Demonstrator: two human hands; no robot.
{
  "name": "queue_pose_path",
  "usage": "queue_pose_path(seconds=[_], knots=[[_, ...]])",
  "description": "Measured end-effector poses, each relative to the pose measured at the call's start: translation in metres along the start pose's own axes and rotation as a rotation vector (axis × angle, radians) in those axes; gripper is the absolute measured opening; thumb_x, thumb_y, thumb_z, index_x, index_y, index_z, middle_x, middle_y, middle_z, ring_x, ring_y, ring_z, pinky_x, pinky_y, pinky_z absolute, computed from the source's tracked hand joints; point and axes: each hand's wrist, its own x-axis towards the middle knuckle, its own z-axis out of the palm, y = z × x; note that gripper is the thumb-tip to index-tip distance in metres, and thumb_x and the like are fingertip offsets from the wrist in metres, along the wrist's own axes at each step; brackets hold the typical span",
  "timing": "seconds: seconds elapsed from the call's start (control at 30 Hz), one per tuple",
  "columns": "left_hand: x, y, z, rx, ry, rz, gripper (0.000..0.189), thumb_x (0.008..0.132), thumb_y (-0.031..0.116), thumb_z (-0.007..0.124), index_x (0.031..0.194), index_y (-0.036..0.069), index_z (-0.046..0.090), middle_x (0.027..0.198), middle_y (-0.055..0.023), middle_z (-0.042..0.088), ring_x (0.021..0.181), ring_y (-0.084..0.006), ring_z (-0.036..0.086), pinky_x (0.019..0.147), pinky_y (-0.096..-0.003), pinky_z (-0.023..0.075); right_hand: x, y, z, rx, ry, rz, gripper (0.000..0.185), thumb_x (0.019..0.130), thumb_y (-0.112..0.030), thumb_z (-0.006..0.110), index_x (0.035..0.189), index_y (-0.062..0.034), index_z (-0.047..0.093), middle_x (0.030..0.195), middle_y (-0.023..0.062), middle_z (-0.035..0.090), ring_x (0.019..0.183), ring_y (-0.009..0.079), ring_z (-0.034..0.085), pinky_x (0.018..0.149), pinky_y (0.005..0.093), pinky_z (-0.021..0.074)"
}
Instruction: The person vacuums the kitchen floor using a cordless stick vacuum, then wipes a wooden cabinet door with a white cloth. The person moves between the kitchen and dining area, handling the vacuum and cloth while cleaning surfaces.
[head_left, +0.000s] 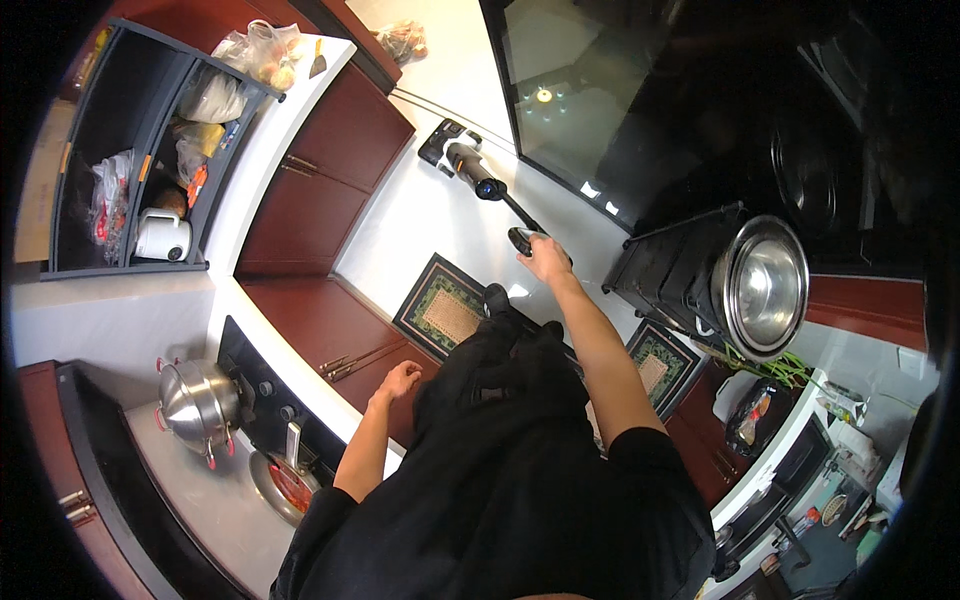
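My right hand (545, 259) is closed around the black handle of an upright floor cleaner (471, 166), which slants away over the pale floor. Its wide head lies flat on the floor near the dark red cabinets, close to the threshold line. My left hand (400, 379) hangs at my left side by the lower cabinets, fingers loosely curled and nothing seen in it. Below me, my feet stand at a patterned mat (448, 311), one shoe over its edge.
A dark rack with stacked steel bowls (766, 289) stands at right. A steel steamer pot (196, 405) and a pan of red food (289, 484) are at the stove, left. A grey shelf unit (169, 52) sits on the counter. Another mat (660, 367) lies at right.
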Motion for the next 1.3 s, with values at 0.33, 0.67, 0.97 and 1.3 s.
queue_pose_path(seconds=[0.33, 0.67, 0.97, 1.3], knots=[[0.089, 0.009, -0.004, -0.129, -0.021, 0.093, 0.029, 0.096, 0.022, 0.066, 0.12, 0.006, 0.071, 0.105, -0.0113, 0.075, 0.098, -0.0239, 0.073, 0.086, -0.0375, 0.0569, -0.109, -0.034, -0.04, -0.113, -0.068, 0.101, 0.031, 0.09, -0.028, 0.073, 0.102, -0.0003, 0.068, 0.096, 0.0276, 0.072, 0.095, 0.0486, 0.069, 0.086, 0.0571, 0.0551], [0.126, 0.033, -0.004, -0.476, -0.086, 0.055, 0.026, 0.098, 0.016, 0.062, 0.12, 0.003, 0.067, 0.098, -0.0087, 0.072, 0.09, -0.0191, 0.069, 0.082, -0.0354, 0.0549, -0.113, -0.095, -0.062, -0.183, -0.058, 0.156, 0.033, 0.085, -0.031, 0.076, 0.088, 0.0011, 0.07, 0.079, 0.0291, 0.07, 0.08, 0.0504, 0.07, 0.076, 0.0572, 0.0562], [0.075, -0.021, 0.011, -0.492, 0.067, -0.061, 0.025, 0.099, 0.014, 0.063, 0.122, 0.005, 0.067, 0.1, -0.0072, 0.072, 0.088, -0.0163, 0.068, 0.081, -0.0334, 0.0557, 0.045, -0.098, 0.003, -0.135, 0.007, 0.061, 0.029, 0.087, -0.025, 0.072, 0.098, 0.002, 0.072, 0.093, 0.0333, 0.071, 0.096, 0.0525, 0.067, 0.089, 0.0577, 0.0538], [0.03, -0.049, 0.107, -0.507, 0.121, -0.01, 0.02, 0.1, 0.013, 0.063, 0.118, 0.005, 0.067, 0.099, -0.006, 0.074, 0.083, -0.0134, 0.068, 0.071, -0.0303, 0.0545, -0.013, -0.009, 0.005, -0.089, -0.004, 0.077, 0.03, 0.085, -0.024, 0.074, 0.1, 0.0025, 0.072, 0.097, 0.0312, 0.073, 0.098, 0.05, 0.069, 0.09, 0.0555, 0.0553]])
